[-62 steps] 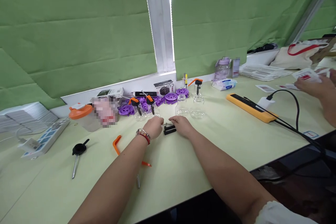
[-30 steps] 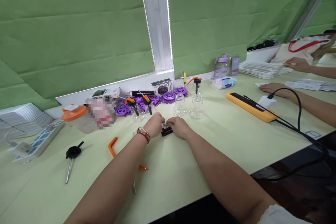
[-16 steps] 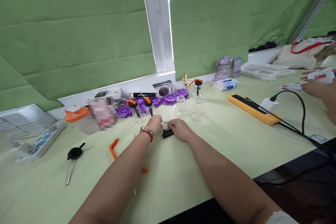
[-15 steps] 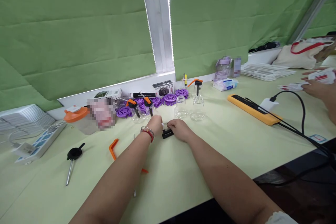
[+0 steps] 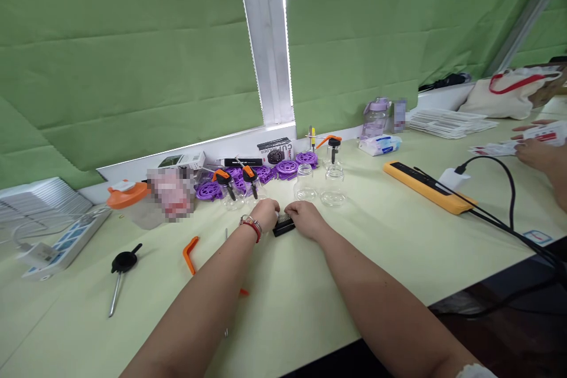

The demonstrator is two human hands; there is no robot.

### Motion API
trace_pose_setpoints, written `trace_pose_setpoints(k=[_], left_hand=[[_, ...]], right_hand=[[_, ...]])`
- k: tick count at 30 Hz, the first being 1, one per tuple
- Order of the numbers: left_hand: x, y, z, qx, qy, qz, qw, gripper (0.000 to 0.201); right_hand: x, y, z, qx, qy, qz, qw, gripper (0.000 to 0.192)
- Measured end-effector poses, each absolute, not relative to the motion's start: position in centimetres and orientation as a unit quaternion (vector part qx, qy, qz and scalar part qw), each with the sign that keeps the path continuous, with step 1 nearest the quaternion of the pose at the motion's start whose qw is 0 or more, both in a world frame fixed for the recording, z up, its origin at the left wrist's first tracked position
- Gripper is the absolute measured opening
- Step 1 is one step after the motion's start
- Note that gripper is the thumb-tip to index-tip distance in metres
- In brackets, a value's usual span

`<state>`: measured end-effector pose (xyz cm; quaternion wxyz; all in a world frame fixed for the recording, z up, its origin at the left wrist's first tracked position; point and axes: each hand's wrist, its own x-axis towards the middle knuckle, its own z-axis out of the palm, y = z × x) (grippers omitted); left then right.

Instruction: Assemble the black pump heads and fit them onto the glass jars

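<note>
My left hand, with a red band and a watch at the wrist, and my right hand meet fingertip to fingertip far out on the pale green table. Between the fingertips is a small metal spring, pinched from both sides. It sits right on top of a small black plastic part lying on the table. Just behind the hands stand two clear glass bottles and two orange-and-black pump heads.
Purple lids lie by the window sill. An orange lever and a black cap with a metal tube lie to the left. An orange power strip with a black cable lies to the right. A co-worker's hand handles cards far right.
My two hands, apart beside the spring two seconds ago, have closed in on it. The spring has come down from just behind the black part onto it.
</note>
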<state>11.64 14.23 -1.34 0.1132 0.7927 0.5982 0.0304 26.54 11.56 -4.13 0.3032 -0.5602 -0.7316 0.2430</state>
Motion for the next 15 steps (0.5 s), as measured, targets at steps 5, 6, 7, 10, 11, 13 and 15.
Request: trace_pose_setpoints(k=[5,6,7,10,11,13,15], left_hand=[[11.0,13.1,-0.4,0.806,0.582,0.026,0.107,0.029],[10.9,12.7,-0.3,0.810,0.576,0.025,0.104,0.029],[10.9,12.3,-0.1,0.814,0.572,0.025,0.101,0.029],[11.0,11.4,0.0,0.823,0.559,0.025,0.096,0.031],[11.0,11.2,0.0,0.827,0.553,0.023,0.096,0.031],[11.0,11.0,-0.1,0.836,0.539,0.012,0.099,0.034],[11.0,11.0,-0.3,0.842,0.531,-0.003,0.100,0.039]], right_hand=[[26.5,11.4,-4.0,-0.550,-0.739,0.256,0.291,0.025],[26.5,11.4,-4.0,-0.550,-0.741,0.253,0.289,0.025],[26.5,11.4,-3.9,-0.550,-0.744,0.248,0.287,0.025],[26.5,11.4,-3.9,-0.546,-0.754,0.231,0.284,0.026],[26.5,11.4,-4.0,-0.545,-0.756,0.226,0.284,0.026],[26.6,11.4,-4.0,-0.545,-0.758,0.220,0.283,0.026],[26.6,11.4,-4.1,-0.545,-0.759,0.218,0.282,0.026]])
